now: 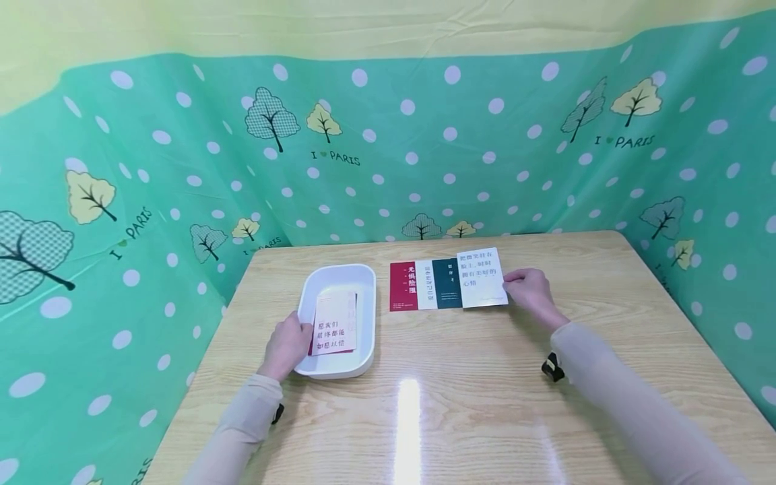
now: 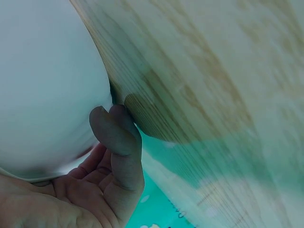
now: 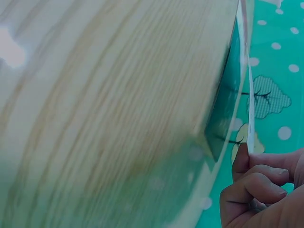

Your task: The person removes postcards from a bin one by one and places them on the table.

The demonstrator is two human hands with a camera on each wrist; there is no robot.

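Observation:
In the head view my right hand [image 1: 531, 294] pinches the right edge of a white printed card [image 1: 485, 294]. The right wrist view shows this card [image 3: 251, 104] edge-on, raised from the table, between thumb and finger. Left of it lie a red card [image 1: 400, 286], a white card [image 1: 427, 296] and a dark green card [image 1: 445, 283], side by side; the held card is at the green one's right edge. My left hand [image 1: 287, 345] grips the left side of a white plastic tray [image 1: 368, 316]. Inside the tray rests a stack of printed cards [image 1: 333, 330].
A wood-grain table [image 1: 467, 397] lies under everything. Green polka-dot cloth [image 1: 364, 168] with tree prints encloses its back and sides. A bright light reflection [image 1: 408, 431] falls on the tabletop near the front.

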